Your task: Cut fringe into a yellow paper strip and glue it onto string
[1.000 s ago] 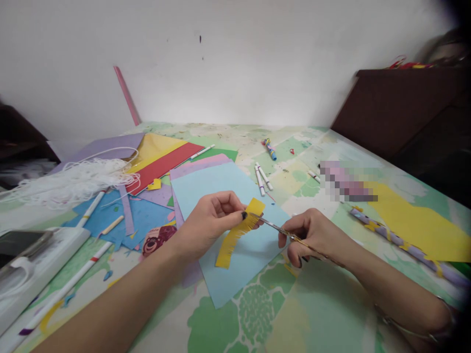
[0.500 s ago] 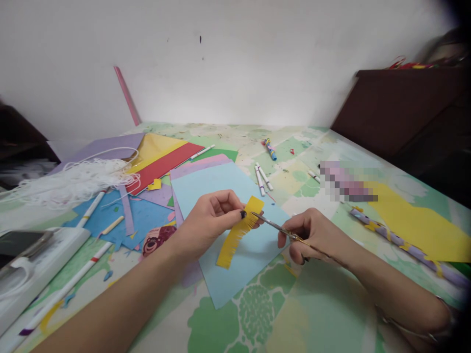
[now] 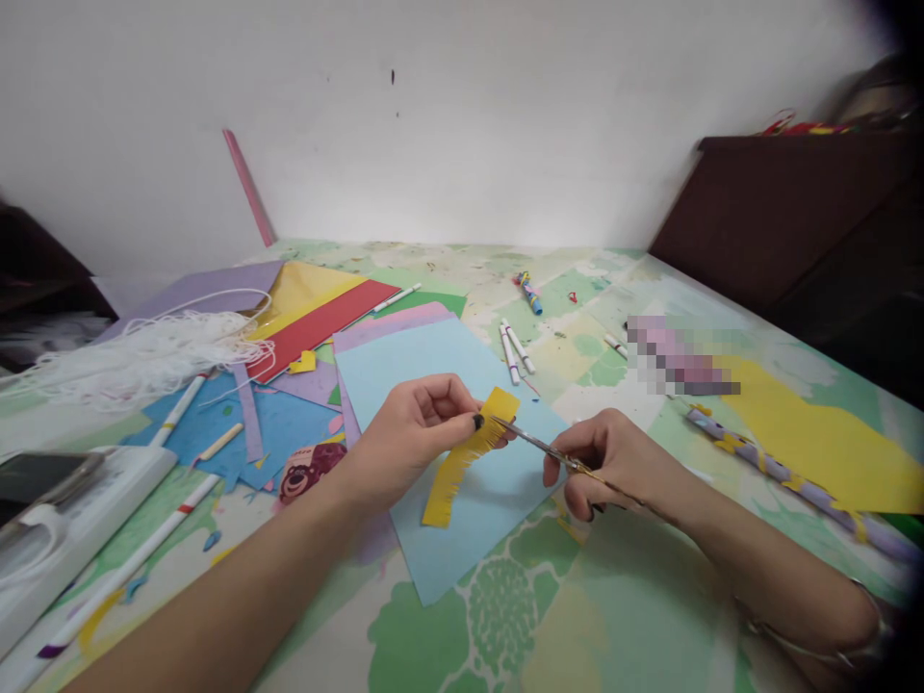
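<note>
My left hand (image 3: 423, 428) pinches a yellow paper strip (image 3: 449, 481) near its upper end. One long edge of the strip, on the right, is cut into a row of short fringes, and its lower end hangs free. In my right hand (image 3: 610, 462) is a pair of scissors (image 3: 538, 443), fingers closed around the handles. The blade tips meet the strip's fringed edge beside my left thumb. Beneath both hands lies a light blue paper sheet (image 3: 462, 558), resting over purple and pink sheets.
White string (image 3: 144, 351) is heaped at left near a red sheet (image 3: 328, 327) and blue paper scraps (image 3: 278, 414). A white power strip (image 3: 137, 491) bears a phone (image 3: 50, 481). Markers (image 3: 516, 351) lie beyond the blue sheet. Rightward are a yellow sheet (image 3: 823, 433) and a decorated purple paper roll (image 3: 786, 476).
The strip's lower end has swung very slightly left. Both hands and the scissors stay almost in the same place.
</note>
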Available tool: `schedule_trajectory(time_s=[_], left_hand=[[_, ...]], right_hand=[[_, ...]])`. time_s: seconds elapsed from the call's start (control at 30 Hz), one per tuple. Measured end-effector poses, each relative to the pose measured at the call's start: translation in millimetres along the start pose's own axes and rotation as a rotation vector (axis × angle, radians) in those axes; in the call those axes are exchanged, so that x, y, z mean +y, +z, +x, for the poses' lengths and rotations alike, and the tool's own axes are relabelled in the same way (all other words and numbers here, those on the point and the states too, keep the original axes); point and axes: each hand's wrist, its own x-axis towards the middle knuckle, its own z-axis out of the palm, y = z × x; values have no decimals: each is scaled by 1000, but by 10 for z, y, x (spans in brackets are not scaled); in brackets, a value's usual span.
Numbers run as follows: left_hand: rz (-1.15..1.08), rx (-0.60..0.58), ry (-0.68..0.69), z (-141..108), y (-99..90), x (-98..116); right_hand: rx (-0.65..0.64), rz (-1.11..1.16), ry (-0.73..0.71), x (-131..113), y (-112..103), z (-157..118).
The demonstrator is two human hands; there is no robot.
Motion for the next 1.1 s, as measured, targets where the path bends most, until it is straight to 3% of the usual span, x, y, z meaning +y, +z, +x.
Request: schedule_trajectory(time_s=[1.1], left_hand=[[-23, -4, -25, -2, -16, -11]], right_hand=[[1, -17, 8, -6, -10, 12]])
